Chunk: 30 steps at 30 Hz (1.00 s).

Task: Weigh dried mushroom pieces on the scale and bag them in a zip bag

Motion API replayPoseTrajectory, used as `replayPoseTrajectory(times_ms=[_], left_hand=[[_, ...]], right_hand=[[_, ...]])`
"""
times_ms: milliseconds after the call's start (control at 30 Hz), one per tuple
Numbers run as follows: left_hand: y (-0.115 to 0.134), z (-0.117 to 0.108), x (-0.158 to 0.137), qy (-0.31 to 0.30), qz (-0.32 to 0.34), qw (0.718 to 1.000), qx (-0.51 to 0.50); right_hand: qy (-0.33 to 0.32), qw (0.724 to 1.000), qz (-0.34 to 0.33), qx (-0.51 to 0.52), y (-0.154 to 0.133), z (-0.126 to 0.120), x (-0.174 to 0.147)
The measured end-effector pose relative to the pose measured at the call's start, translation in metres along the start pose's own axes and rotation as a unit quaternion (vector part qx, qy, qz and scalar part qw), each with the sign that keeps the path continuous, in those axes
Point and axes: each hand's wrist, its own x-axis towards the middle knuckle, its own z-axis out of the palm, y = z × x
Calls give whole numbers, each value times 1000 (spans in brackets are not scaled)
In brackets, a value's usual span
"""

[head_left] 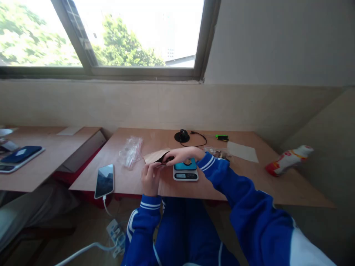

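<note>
A brown paper bag (155, 156) lies tilted over the desk, its dark mouth facing my hands. My left hand (150, 178) is closed on the near edge of the bag's opening. My right hand (180, 154) reaches across from the right, with its fingers in the bag's mouth; the fingertips are hidden there. Under my right hand stands a small white digital scale (185, 176) with a blue tray (180, 167) on top. Something small and brownish sits on the tray, partly covered by my hand. A clear bag with dark pieces (222, 154) lies beyond my right wrist.
Crumpled clear plastic bags (130, 152) and a charging phone (104, 181) lie at left. A black round stand (182, 136) with a cable, a green-and-black tool (222, 137), a paper sheet (242, 152) and a white-red bottle (288, 160) are behind and right. A neighbouring desk (52, 159) stands left.
</note>
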Motion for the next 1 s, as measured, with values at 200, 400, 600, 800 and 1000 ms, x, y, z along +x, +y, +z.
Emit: replayPoseTrajectory(times_ms=[200,400,600,800,1000], left_hand=[[3,2,0,-13,2,1000,-1],[3,-1,7,-12,-15,1000,-14],[3,-1,18,-2,-29,999,-15],[-1,-1,28,-6,-42,999,-5],[-4,-3,29,-9,-35,999,-3]], right_hand=[[28,998,-40,43,10,1,-11],[126,990,-63,32,1,6,-18],[361,908,-84,194,-11,25,-45],[613,709,-40,347,45,78,-48],[495,860,82,89,99,126,-21]])
